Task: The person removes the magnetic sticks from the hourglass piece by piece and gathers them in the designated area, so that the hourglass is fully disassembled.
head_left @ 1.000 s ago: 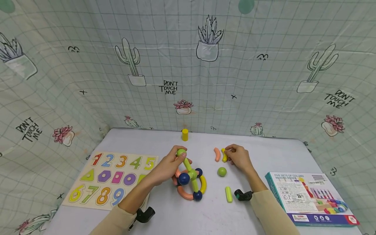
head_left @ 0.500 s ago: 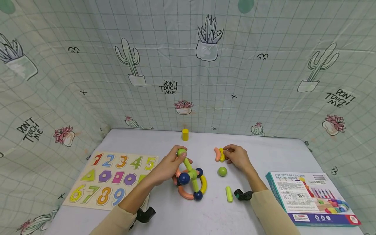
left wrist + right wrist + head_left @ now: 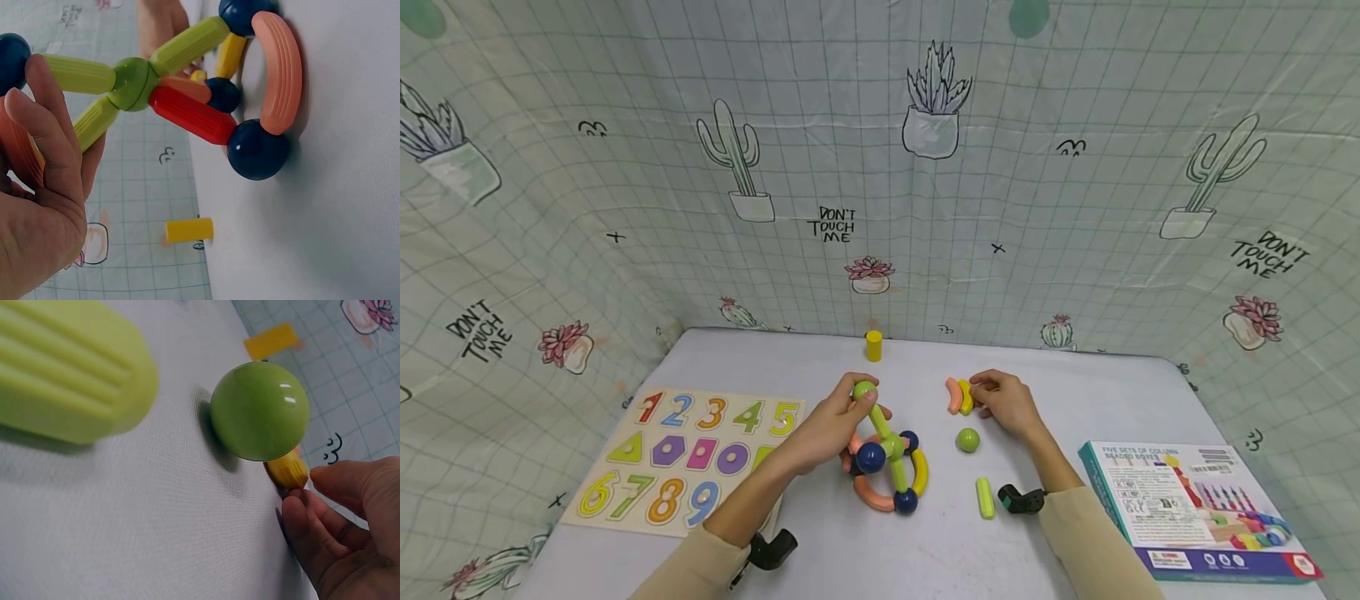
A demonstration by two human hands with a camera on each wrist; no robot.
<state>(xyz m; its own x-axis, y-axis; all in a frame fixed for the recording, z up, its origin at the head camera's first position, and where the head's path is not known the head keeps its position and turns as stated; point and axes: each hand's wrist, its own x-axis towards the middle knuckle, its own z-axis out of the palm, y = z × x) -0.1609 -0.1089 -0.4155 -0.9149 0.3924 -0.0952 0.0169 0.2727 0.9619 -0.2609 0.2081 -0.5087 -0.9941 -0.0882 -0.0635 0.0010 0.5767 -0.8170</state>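
Observation:
My left hand [image 3: 831,425] grips a ball-and-stick model [image 3: 891,446] by the green ball [image 3: 863,389] at its top. The model has green, red, salmon and yellow sticks joined by dark blue and green balls; its curved base sticks [image 3: 279,72] stand on the table. At the right, my right hand [image 3: 1009,404] has thumb and fingertips at the right side of a curved yellow stick [image 3: 966,398], pinching its end [image 3: 290,472]. That stick lies close beside a curved salmon stick [image 3: 954,396]. A loose green ball [image 3: 967,440] sits just nearer.
A straight light-green stick [image 3: 985,497] lies near the right wrist camera. A yellow cylinder [image 3: 873,346] stands at the table's back edge. To the left lies a number-and-shape puzzle board [image 3: 647,504], partly under the left forearm; a toy box [image 3: 1157,500] lies at right.
My right hand has slid the curved yellow stick a little left, up beside the salmon one, then stayed there. The left hand and the model have kept their place.

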